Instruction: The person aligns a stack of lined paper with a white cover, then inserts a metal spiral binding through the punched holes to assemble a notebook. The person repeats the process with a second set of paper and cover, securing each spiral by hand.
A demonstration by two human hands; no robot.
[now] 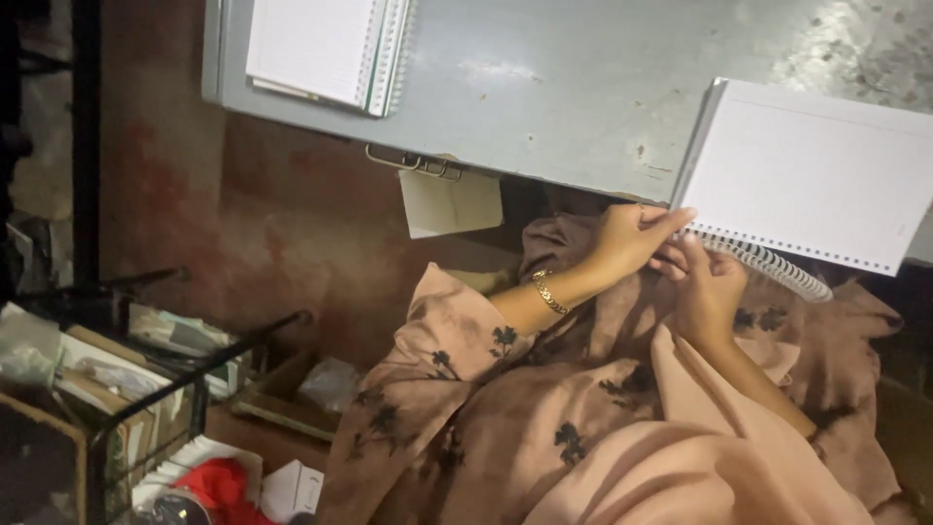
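A white pad of punched pages (pixel 812 175) lies on the edge of a grey metal table (pixel 564 87), overhanging toward my lap. A white spiral coil (pixel 773 264) runs along its punched edge. My left hand (pixel 632 238), with a gold bracelet at the wrist, pinches the pad's near corner where the coil begins. My right hand (pixel 705 292) is just below it, with its fingers on the end of the coil. My pink flowered clothing fills the space below both hands.
A stack of spiral-bound white notebooks (pixel 321 49) sits at the table's far left. A metal handle (pixel 413 160) and a hanging paper slip (pixel 452 204) are on the table front. Boxes, papers, a black metal frame (pixel 194 365) and a red cloth (pixel 219 486) crowd the floor at left.
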